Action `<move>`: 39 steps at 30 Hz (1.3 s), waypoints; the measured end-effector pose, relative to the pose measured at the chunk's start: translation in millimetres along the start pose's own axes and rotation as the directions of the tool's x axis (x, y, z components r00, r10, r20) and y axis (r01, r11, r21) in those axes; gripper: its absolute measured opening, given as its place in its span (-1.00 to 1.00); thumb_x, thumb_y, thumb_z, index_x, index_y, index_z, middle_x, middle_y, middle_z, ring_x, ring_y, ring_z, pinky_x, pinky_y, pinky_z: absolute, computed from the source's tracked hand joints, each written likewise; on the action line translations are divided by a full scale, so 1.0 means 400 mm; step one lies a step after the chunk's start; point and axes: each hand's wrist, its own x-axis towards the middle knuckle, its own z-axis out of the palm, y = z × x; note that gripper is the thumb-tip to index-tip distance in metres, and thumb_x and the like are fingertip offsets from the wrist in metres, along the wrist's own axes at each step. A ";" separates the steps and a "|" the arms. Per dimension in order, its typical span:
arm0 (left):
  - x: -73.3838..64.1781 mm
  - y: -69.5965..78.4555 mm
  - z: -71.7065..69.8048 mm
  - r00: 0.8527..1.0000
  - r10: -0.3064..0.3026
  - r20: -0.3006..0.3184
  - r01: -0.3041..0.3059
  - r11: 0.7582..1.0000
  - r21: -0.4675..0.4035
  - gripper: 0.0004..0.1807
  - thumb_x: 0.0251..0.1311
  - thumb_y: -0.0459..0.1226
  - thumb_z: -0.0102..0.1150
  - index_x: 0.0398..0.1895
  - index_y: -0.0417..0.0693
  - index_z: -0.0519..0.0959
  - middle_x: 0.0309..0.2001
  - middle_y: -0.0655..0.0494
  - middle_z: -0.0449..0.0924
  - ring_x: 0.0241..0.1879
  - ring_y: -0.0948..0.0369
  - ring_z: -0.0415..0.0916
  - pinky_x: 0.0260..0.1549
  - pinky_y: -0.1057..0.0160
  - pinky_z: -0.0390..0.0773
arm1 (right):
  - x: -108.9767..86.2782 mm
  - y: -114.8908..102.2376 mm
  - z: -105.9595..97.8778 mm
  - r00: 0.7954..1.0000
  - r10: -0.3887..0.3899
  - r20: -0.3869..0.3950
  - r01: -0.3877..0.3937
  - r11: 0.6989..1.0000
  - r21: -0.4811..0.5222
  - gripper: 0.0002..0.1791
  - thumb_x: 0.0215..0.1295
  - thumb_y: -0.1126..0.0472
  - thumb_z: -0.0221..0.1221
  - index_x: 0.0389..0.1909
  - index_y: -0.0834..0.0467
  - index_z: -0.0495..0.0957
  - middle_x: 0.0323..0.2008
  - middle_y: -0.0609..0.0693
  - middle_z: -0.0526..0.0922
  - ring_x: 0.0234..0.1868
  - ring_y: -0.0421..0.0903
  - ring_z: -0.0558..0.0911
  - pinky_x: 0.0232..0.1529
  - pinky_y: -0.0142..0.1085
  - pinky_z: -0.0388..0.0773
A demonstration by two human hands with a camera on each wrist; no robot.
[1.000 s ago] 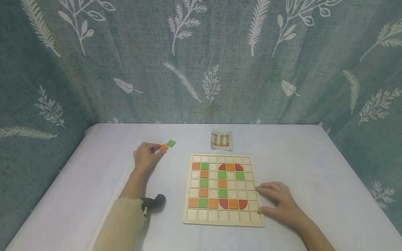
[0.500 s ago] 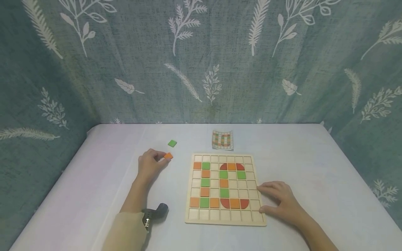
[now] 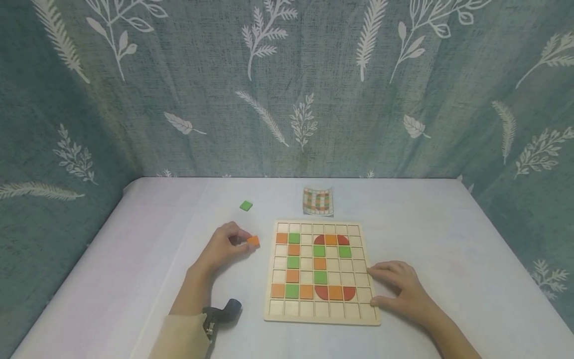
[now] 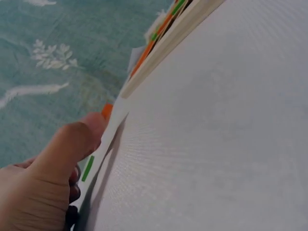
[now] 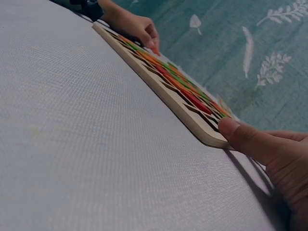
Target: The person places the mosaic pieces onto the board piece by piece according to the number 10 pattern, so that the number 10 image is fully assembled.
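Observation:
My left hand [image 3: 224, 245] pinches a square orange tile [image 3: 253, 241] between thumb and fingertips, just left of the wooden grid board [image 3: 323, 314]. In the left wrist view the orange tile [image 4: 107, 111] pokes out past the thumb. Orange and green square tiles and red rounded pieces [image 3: 321, 292] lie in several of the board's cells, forming two figures side by side. Thumb and fingers of my right hand [image 3: 399, 286], spread apart, touch the board's right edge; the right wrist view has the thumb [image 5: 236, 132] on its rim near a corner.
A loose green tile [image 3: 245, 205] lies on the white table [image 3: 448, 224] behind the left hand. Beyond the board stands a small pattern card [image 3: 318, 201]. A patterned curtain [image 3: 202, 99] closes off the back and sides. The left wrist wears a black strap device [image 3: 224, 313].
My left hand has drawn the orange tile away from the green one, towards me and to the right, close to the board's left edge. The right hand stays put.

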 end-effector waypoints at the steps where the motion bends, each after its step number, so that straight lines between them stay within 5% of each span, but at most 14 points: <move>1: -0.002 0.003 0.000 1.000 0.012 0.019 -0.012 1.000 -0.001 -0.83 -0.14 -0.26 0.41 -0.39 0.01 0.70 -0.47 0.20 0.47 -0.37 0.20 0.35 -0.30 0.26 0.40 | 0.000 0.000 0.000 1.000 0.000 -0.002 0.000 1.000 -0.001 -0.36 -0.30 0.04 0.50 -0.04 0.03 0.61 -0.08 -0.12 0.59 0.02 -0.24 0.35 0.07 -0.27 0.09; 4: -0.006 0.013 -0.001 0.996 0.065 0.061 -0.065 0.998 -0.003 -0.84 -0.15 -0.28 0.41 -0.41 0.04 0.70 -0.47 0.23 0.47 -0.37 0.22 0.34 -0.31 0.29 0.39 | -0.001 0.001 0.000 1.000 -0.002 -0.006 0.002 1.000 -0.005 -0.36 -0.30 0.05 0.50 -0.04 0.03 0.61 -0.08 -0.12 0.59 0.02 -0.23 0.35 0.07 -0.26 0.09; 8: -0.006 0.026 -0.002 0.974 0.216 0.070 -0.216 0.976 -0.015 -0.81 -0.21 -0.36 0.41 -0.43 0.03 0.70 -0.49 0.30 0.49 -0.41 0.28 0.33 -0.30 0.30 0.36 | -0.001 0.002 0.001 1.000 -0.010 -0.008 0.010 1.000 -0.006 -0.36 -0.30 0.04 0.50 -0.04 0.03 0.61 -0.08 -0.12 0.59 0.02 -0.23 0.36 0.07 -0.27 0.10; 14: 0.006 0.070 0.012 0.900 0.425 0.097 -0.424 0.905 -0.028 -0.84 -0.23 -0.29 0.46 -0.47 0.01 0.71 -0.54 0.35 0.49 -0.46 0.35 0.32 -0.29 0.28 0.32 | -0.002 0.006 0.001 1.000 -0.015 -0.014 0.015 1.000 -0.001 -0.35 -0.32 0.05 0.51 -0.04 0.04 0.61 -0.08 -0.12 0.60 0.02 -0.23 0.36 0.06 -0.27 0.10; 21: 0.005 0.120 0.042 0.845 0.524 0.107 -0.526 0.850 -0.010 -0.86 -0.22 -0.23 0.44 -0.50 0.03 0.70 -0.57 0.23 0.49 -0.47 0.32 0.28 -0.26 0.26 0.29 | -0.003 -0.004 0.000 0.999 0.038 0.010 -0.038 0.999 0.005 -0.37 -0.26 0.02 0.49 -0.02 0.00 0.61 -0.07 -0.15 0.58 0.03 -0.27 0.32 0.05 -0.26 0.11; 28: 0.010 0.157 0.086 0.764 0.635 0.114 -0.639 0.770 -0.007 -0.83 -0.21 -0.19 0.45 -0.49 0.01 0.69 -0.58 0.19 0.44 -0.49 0.29 0.29 -0.30 0.30 0.29 | 0.004 -0.006 0.003 0.998 0.054 0.019 -0.054 0.999 -0.005 -0.38 -0.26 0.01 0.49 -0.03 0.00 0.61 -0.08 -0.15 0.58 0.02 -0.26 0.33 0.04 -0.25 0.13; 32: 0.014 0.181 0.109 0.765 0.630 0.132 -0.635 0.772 -0.007 -0.82 -0.22 -0.18 0.46 -0.48 -0.01 0.71 -0.59 0.18 0.42 -0.52 0.30 0.27 -0.36 0.34 0.28 | 0.004 -0.007 0.002 0.998 0.054 0.019 -0.054 0.999 -0.007 -0.38 -0.27 0.01 0.49 -0.04 0.02 0.61 -0.08 -0.13 0.58 0.02 -0.25 0.33 0.04 -0.24 0.12; 39: 0.012 0.218 0.151 0.836 0.497 0.233 -0.530 0.840 0.113 -0.80 -0.17 -0.09 0.46 -0.43 0.08 0.73 -0.55 0.27 0.42 -0.45 0.38 0.21 -0.30 0.33 0.23 | 0.002 -0.008 -0.001 0.998 0.055 0.021 -0.055 0.998 -0.004 -0.39 -0.26 0.01 0.49 -0.04 0.02 0.61 -0.08 -0.13 0.58 0.03 -0.23 0.33 0.05 -0.23 0.11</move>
